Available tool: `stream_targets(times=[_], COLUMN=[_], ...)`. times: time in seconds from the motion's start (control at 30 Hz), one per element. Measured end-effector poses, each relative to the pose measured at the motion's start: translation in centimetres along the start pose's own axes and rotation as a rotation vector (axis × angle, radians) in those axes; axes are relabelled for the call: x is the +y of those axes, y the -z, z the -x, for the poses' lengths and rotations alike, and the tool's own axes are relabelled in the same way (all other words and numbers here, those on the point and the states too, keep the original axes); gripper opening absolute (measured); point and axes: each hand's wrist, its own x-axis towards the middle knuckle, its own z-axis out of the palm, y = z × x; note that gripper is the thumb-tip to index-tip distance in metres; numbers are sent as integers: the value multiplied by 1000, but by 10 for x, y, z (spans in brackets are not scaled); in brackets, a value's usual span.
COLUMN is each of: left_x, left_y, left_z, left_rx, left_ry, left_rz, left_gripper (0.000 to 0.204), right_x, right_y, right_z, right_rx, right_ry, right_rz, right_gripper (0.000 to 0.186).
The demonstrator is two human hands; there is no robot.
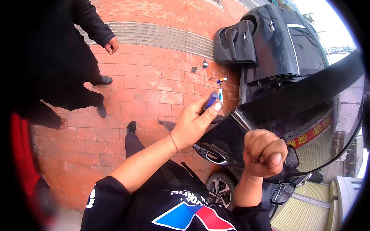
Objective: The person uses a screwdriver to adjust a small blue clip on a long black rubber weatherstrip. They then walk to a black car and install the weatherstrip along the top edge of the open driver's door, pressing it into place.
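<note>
My left hand is closed round a screwdriver. Its dark blue handle sticks out past my thumb, while the shaft is hidden. To the right, my right hand is curled into a fist in front of the dark car door; whatever may be inside the fingers is hidden. The door stands open, with its handle below my left hand and its window glass beyond my right. Both hands appear apart from the door, though the exact gap to my right fist is unclear.
A loose black door trim panel leans against the dark car. On the red paving lie a white-and-blue tube, a small coloured container and small dark parts. A person in black stands at left, near a red vehicle.
</note>
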Motion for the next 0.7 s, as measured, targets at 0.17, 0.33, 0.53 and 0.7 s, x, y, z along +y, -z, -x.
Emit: stream_targets(times=[0.17,0.33,0.53,0.7], left_x=[-3,10,3,6], left_y=[-27,-20,-28,-27], left_z=[-29,-38,-28,-29], left_rx=[-202,-233,-189,-187], left_ry=[0,39,28,-10], left_rz=[397,349,301,227], left_gripper=[30,12,9,12], right_x=[39,6,36,14], right_y=[8,-1,-5,-2], right_z=[15,-12,16,-9], right_rx=[111,146,310,-5], right_ry=[-41,56,1,269], right_rz=[183,-69,185,316], right_gripper=[34,35,32,29])
